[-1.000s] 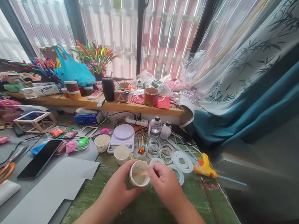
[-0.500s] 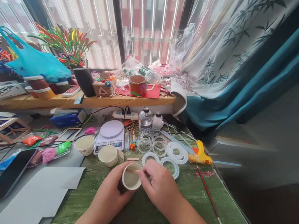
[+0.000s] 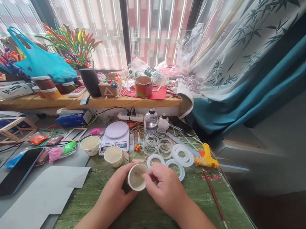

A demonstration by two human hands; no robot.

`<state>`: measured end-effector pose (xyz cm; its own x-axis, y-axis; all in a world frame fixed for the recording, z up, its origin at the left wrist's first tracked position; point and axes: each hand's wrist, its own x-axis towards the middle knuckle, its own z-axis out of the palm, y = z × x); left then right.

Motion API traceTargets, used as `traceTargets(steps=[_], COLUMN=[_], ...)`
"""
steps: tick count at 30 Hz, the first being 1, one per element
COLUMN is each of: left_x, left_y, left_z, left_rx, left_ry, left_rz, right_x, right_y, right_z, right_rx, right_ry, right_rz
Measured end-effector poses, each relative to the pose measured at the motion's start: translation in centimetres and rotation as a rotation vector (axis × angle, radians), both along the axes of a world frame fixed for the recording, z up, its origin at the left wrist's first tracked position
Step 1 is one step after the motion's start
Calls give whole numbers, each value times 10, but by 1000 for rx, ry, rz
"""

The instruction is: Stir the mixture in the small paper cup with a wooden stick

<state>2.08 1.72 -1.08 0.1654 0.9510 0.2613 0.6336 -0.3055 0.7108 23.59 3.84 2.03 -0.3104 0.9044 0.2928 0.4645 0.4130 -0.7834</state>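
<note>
My left hand (image 3: 116,186) is wrapped around a small paper cup (image 3: 134,185), which tips slightly toward me. Between the thumb and fingers of my right hand (image 3: 164,188) is a thin wooden stick (image 3: 142,175), its end inside the cup; most of it is hidden by the fingers. What lies at the bottom of the cup is hard to make out. Two more paper cups, a nearer one (image 3: 113,156) and a farther one (image 3: 90,146), stand to the left. Just beyond the held cup lies a flat wooden craft stick (image 3: 138,160).
Behind the cups sits a kitchen scale (image 3: 115,140). White silicone ring molds (image 3: 182,155), clear rings (image 3: 151,144) and two bottles (image 3: 151,123) lie beyond my right hand. Rightward are a yellow glue gun (image 3: 207,157) and a red pencil (image 3: 215,198); leftward, a phone (image 3: 16,172) and paper sheets (image 3: 40,194).
The stick has shifted inside the cup, and less of it shows now. Both hands keep their hold. The whole view has moved slightly, so things appear a little farther right.
</note>
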Motion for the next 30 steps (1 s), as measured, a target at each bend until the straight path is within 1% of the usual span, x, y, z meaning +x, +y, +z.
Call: traceTargets(steps=[2, 6, 10, 13, 16, 19, 23, 30], left_x=[1, 1, -1, -2, -1, 0, 1, 4], left_y=[0, 1, 2, 3, 3, 3, 4, 1], left_z=[1, 2, -1, -3, -3, -2, -1, -6], left_rx=[1, -9, -25, -28, -23, -18, -26, -23], left_ry=[3, 9, -1, -5, -4, -2, -1, 10], left_rz=[-2, -27, -12, -16, -21, -13, 6, -7], right_x=[1, 3, 3, 3, 4, 5, 4, 3], right_y=[0, 0, 0, 1, 2, 2, 3, 1], right_z=[2, 3, 3, 3, 4, 4, 3, 2], right_rx=[4, 88, 43, 26, -23, -12, -53, -80], right_ry=[-3, -59, -49, -66, -59, -66, -45, -43], right_rz=[40, 10, 45, 4, 18, -7, 6, -11])
